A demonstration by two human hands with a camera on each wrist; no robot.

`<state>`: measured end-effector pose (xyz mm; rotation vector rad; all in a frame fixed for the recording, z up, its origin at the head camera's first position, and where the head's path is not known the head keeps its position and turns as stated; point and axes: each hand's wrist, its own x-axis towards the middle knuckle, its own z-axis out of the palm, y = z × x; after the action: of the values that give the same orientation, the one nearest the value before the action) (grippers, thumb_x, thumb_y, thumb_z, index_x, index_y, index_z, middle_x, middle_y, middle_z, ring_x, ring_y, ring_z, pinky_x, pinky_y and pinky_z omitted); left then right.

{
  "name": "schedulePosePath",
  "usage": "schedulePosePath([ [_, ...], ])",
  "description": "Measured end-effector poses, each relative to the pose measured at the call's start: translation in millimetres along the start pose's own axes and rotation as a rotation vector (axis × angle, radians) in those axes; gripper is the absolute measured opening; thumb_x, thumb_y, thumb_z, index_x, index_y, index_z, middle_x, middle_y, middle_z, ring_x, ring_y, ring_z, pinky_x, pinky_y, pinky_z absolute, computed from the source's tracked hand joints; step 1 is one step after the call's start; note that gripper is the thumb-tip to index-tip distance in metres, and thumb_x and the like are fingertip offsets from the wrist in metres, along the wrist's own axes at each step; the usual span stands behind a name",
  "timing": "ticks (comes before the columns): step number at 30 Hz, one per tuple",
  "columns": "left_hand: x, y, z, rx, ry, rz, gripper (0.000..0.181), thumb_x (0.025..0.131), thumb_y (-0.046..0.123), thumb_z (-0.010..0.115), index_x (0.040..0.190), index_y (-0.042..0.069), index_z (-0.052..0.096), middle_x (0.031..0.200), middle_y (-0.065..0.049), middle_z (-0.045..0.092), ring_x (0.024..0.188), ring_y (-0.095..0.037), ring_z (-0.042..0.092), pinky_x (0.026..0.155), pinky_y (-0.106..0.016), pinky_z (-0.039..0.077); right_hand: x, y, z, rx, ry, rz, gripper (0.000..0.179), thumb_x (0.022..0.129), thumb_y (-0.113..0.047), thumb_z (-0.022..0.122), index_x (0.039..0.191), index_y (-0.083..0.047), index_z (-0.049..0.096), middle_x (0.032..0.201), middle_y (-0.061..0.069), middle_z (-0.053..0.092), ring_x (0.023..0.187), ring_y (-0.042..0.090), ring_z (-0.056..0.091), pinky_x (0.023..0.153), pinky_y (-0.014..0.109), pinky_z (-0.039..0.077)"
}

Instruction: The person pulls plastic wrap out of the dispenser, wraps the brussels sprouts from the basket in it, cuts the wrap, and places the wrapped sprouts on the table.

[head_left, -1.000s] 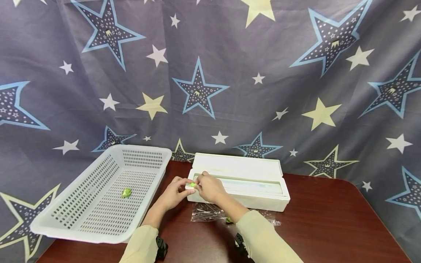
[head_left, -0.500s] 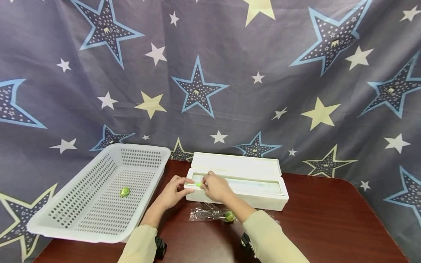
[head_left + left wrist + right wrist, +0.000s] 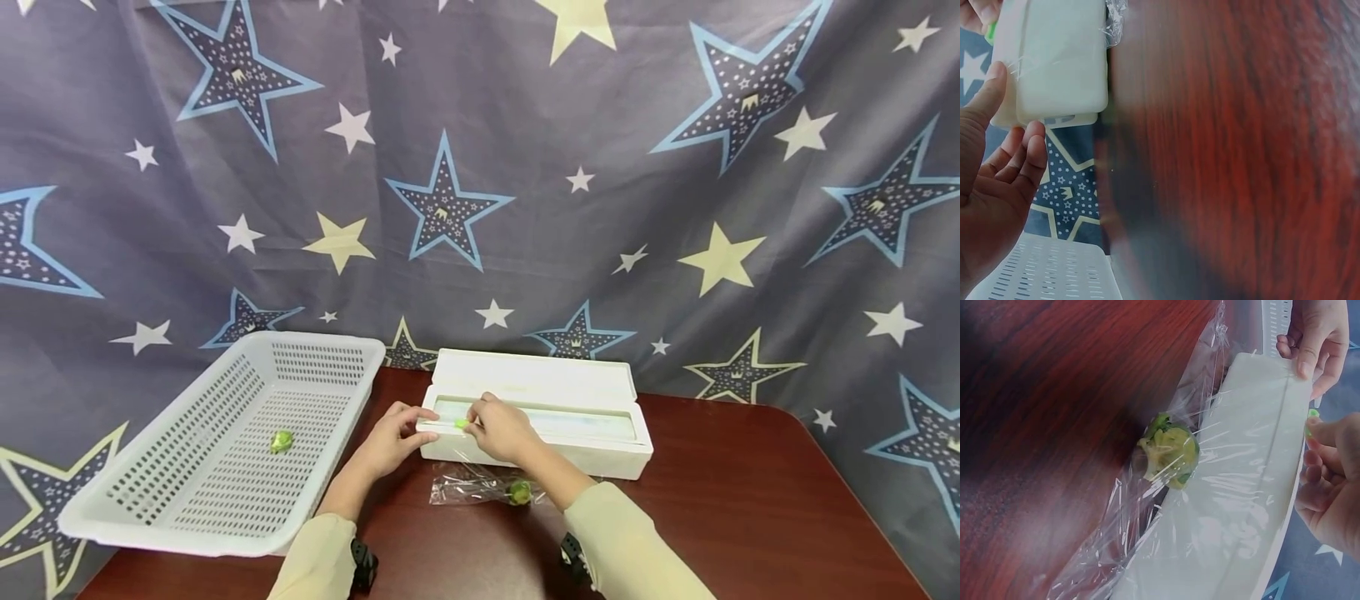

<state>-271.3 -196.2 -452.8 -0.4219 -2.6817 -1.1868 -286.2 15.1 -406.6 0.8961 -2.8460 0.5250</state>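
Observation:
A long white cling film box (image 3: pixel 577 457) lies on the table with its lid (image 3: pixel 536 375) raised at the back. My left hand (image 3: pixel 390 440) grips the box's left end, thumb on one side and fingers on the other. Between the thumb and fingers of my right hand (image 3: pixel 504 430) is a small bright green slide cutter (image 3: pixel 1313 414), on the box's front top edge. Clear cling film (image 3: pixel 461 487) hangs down the front onto the table. A small green-yellow vegetable piece (image 3: pixel 1172 453) shows through the film in the right wrist view.
At the left stands a white perforated basket (image 3: pixel 330 492) with another green vegetable piece (image 3: pixel 281 441) in it. The dark red wooden table (image 3: pixel 750 500) extends to the right. A star-print cloth (image 3: pixel 637 208) hangs behind.
My right hand has slid the green cutter rightward along the box edge. The left hand stays at the box's left end. The vegetable under the film has come into fuller view.

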Motion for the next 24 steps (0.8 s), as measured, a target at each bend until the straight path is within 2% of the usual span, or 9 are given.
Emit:
schedulePosePath([
  [6,-0.7,0.1,0.4,-0.002,0.007,-0.007,0.026,0.081,0.019,0.072,0.106,0.016,0.067,0.096,-0.005,0.052,0.082,-0.015,0.054,0.076,-0.031,0.048,-0.1,1,0,0.005,-0.007,-0.016,0.014,0.089,-0.025,0.063,0.089,-0.010,0.064,0.079,-0.002,0.051,0.062,0.007,0.048,0.055,0.022,0.041],
  [17,0.7,1.4,3.5,0.010,0.015,0.010,0.026,0.081,0.021,0.072,0.106,0.017,0.067,0.095,-0.004,0.052,0.082,-0.014,0.055,0.076,-0.030,0.048,-4.5,7,-1,0.013,0.008,-0.040,0.013,0.089,-0.023,0.062,0.089,-0.009,0.063,0.081,0.000,0.051,0.064,0.010,0.049,0.058,0.026,0.044],
  [24,-1.4,-0.4,2.7,0.029,0.033,-0.007,0.026,0.080,0.021,0.072,0.106,0.019,0.067,0.094,-0.002,0.052,0.080,-0.013,0.054,0.075,-0.028,0.048,-7.4,11,-1,0.014,0.012,-0.050,0.012,0.089,-0.021,0.062,0.088,-0.009,0.062,0.080,0.001,0.050,0.064,0.010,0.048,0.058,0.026,0.043],
])
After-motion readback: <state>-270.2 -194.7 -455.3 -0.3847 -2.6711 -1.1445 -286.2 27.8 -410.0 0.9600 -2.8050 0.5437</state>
